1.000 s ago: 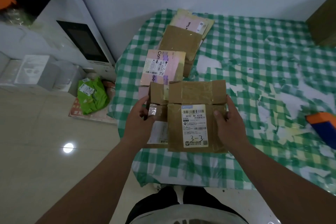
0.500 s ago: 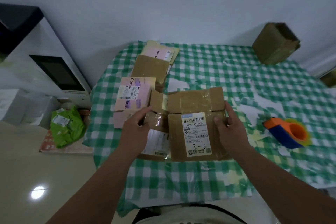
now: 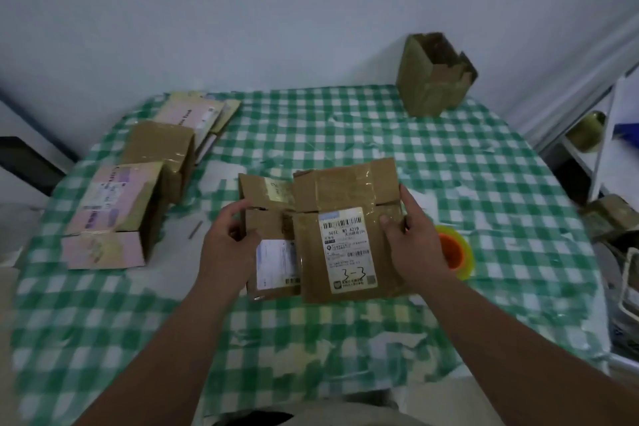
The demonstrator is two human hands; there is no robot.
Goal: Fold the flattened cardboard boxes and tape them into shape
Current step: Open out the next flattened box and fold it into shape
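Both hands — left (image 3: 226,245), right (image 3: 416,245) — grip two flat boxes (image 3: 345,239); three more (image 3: 138,183) wait left, one upright box (image 3: 432,76) behind.

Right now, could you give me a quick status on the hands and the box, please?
Left hand and right hand grip the flattened box by its side edges. Not yet folded. Tape roll beside the right hand, nothing blocking.

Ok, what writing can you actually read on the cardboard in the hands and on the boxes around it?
"501E M1 A218": printed under the barcode on the white shipping label of the flattened brown cardboard box.
"3-3": handwritten low on that label.
Rest of that label: too small.
Second white label on the left panel: blurred.
Pink printed boxes at left: lettering blurred, unreadable.
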